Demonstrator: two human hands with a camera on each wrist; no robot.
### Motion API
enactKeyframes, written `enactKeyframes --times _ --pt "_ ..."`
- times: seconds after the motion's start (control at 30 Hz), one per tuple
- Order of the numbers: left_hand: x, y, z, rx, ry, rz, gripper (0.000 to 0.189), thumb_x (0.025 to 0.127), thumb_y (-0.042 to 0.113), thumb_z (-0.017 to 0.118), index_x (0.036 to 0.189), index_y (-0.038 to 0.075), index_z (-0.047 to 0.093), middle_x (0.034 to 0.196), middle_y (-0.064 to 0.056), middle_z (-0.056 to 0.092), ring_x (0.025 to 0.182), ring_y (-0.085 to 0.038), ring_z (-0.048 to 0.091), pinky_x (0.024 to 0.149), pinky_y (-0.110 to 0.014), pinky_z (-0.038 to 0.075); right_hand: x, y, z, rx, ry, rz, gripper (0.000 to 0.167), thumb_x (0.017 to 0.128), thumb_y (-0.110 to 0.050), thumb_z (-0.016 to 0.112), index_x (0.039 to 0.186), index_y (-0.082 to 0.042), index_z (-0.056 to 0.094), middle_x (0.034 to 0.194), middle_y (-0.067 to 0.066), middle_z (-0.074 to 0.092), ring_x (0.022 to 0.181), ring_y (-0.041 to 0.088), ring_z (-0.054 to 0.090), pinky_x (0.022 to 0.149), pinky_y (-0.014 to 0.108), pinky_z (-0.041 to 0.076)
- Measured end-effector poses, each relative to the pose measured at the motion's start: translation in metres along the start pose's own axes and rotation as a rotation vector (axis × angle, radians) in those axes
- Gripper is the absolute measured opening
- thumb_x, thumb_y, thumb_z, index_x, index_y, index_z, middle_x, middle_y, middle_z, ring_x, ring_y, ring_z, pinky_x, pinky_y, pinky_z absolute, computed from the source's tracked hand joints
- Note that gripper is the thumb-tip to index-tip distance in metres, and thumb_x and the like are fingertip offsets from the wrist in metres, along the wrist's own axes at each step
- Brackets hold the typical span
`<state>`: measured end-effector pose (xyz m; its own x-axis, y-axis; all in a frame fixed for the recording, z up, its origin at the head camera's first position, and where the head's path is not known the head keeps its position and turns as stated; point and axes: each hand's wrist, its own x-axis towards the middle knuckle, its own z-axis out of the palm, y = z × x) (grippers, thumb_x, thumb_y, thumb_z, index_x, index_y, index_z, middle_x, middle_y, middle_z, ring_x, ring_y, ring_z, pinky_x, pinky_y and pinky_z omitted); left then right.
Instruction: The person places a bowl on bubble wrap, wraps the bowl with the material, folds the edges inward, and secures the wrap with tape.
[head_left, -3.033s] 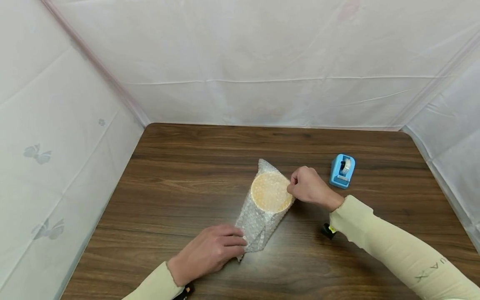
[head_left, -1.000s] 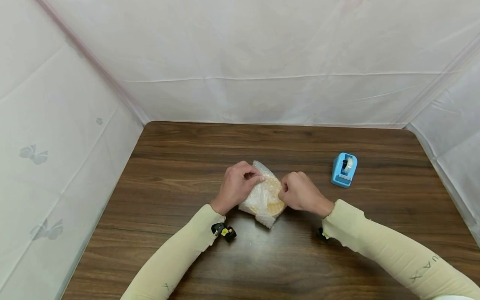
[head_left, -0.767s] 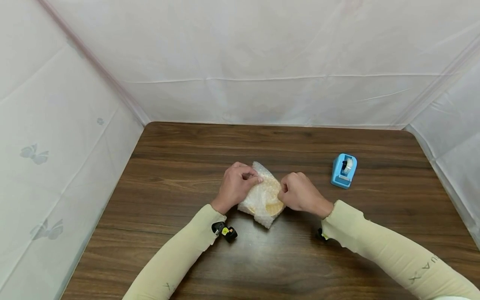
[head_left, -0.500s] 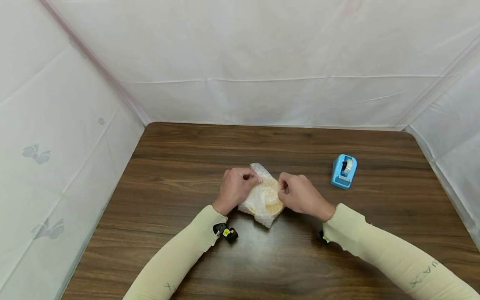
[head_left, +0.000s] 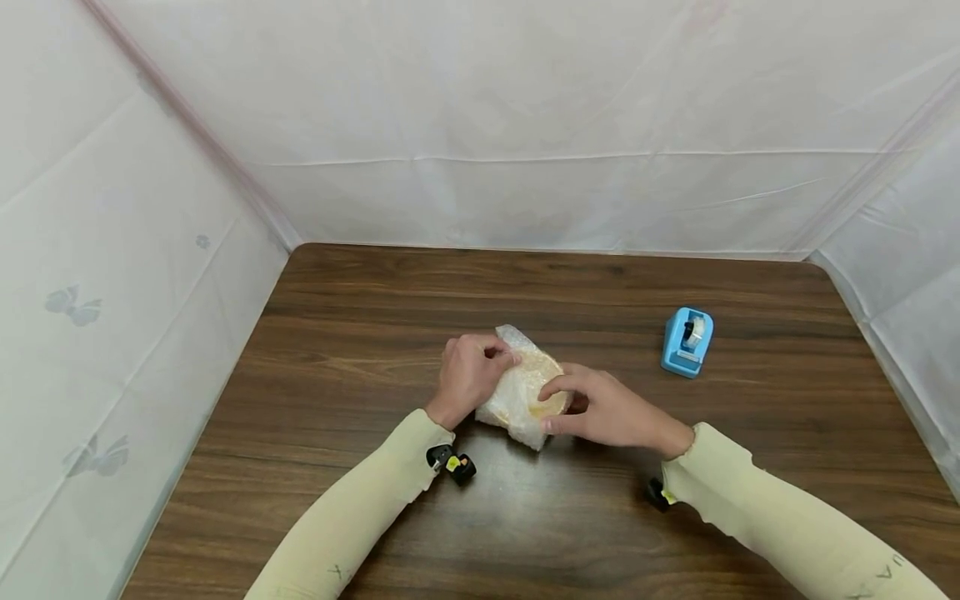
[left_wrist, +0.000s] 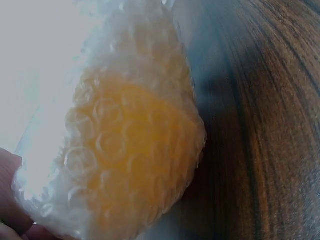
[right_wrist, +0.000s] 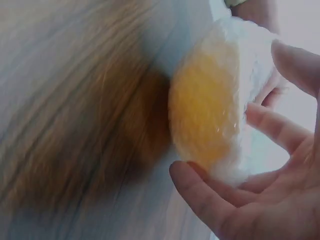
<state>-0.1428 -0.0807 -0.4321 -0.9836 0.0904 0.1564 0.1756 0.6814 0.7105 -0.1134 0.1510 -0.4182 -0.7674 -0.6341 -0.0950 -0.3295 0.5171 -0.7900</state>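
A round yellow bowl (right_wrist: 202, 107), wrapped in bubble wrap (left_wrist: 125, 145), sits on the wooden table near its middle. Folded wrap covers much of its top in the head view. At its upper left, my left hand (head_left: 470, 375) pinches the folded bubble wrap between thumb and fingers. My right hand (head_left: 611, 408) grips the bundle's right side, its thumb and index finger over the top and other fingers curved along the side. The right wrist view shows these spread, bent fingers (right_wrist: 200, 195). The left hand's fingertips are only partly visible in its wrist view.
A blue tape dispenser (head_left: 687, 342) with a roll of clear tape stands at the right of the brown wooden table (head_left: 375, 292). White sheeting (head_left: 525, 200) hangs along the back and both sides. A black wrist camera (head_left: 452, 464) sits under the left wrist.
Three seconds ago the wrap's long end lay toward me; it is now folded over the bowl. My left hand moved up onto it. The right hand just changed from a pinch to a wider grip.
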Motion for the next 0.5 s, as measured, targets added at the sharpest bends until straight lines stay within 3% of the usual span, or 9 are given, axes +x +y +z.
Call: enactKeyframes --times 0.2,0.37,0.5 --pt "-0.001 0.001 0.001 0.001 0.022 -0.029 0.009 0.088 0.023 0.084 0.081 0.016 0.084 0.076 0.001 0.078 0.066 -0.011 0.064 0.064 -0.027 0.049 -0.005 -0.005 0.006 0.102 -0.031 0.022 0.039 0.090 -0.038 0.082 0.122 -0.017 0.071 0.149 0.016 0.051 0.114 0.021 0.062 0.096 0.040 0.059" --pt "-0.002 0.004 0.003 -0.001 0.036 -0.051 0.012 0.089 0.022 0.083 0.078 0.017 0.082 0.071 0.001 0.075 0.059 -0.009 0.056 0.060 -0.025 0.044 -0.007 -0.010 0.019 0.118 0.036 0.033 0.034 0.084 -0.037 0.088 0.110 -0.021 0.074 0.156 0.026 0.041 0.124 0.030 0.058 0.095 0.042 0.060" --pt "-0.003 0.005 0.004 0.013 0.057 -0.074 0.014 0.088 0.021 0.083 0.075 0.016 0.081 0.069 0.001 0.073 0.056 -0.009 0.052 0.060 -0.026 0.043 -0.007 -0.012 0.031 0.224 0.107 0.052 0.026 0.084 -0.027 0.089 0.104 -0.017 0.077 0.161 0.028 0.033 0.126 0.035 0.057 0.092 0.039 0.061"
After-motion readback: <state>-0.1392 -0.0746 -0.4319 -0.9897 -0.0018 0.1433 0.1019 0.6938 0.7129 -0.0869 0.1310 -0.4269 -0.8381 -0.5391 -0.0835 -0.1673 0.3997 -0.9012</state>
